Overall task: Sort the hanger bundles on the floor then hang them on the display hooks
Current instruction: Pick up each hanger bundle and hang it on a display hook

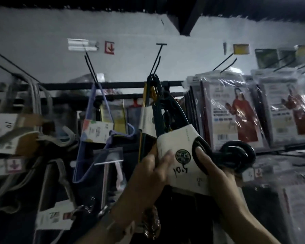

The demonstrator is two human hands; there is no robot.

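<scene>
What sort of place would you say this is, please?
Most likely a shop's display wall: wire display hooks stick out, packaged garments hang in plastic, and the hanger bundle carries a handwritten number.

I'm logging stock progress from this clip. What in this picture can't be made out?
Head view, the only one:
Whether the hanger bundle hangs on the display hook: their junction is dark and blurred.
Fingers of the right hand: hidden behind the bundle.
Print on the bundle's white sleeve: blurred.
Floor and any bundles left there: below the frame's edge.
</scene>
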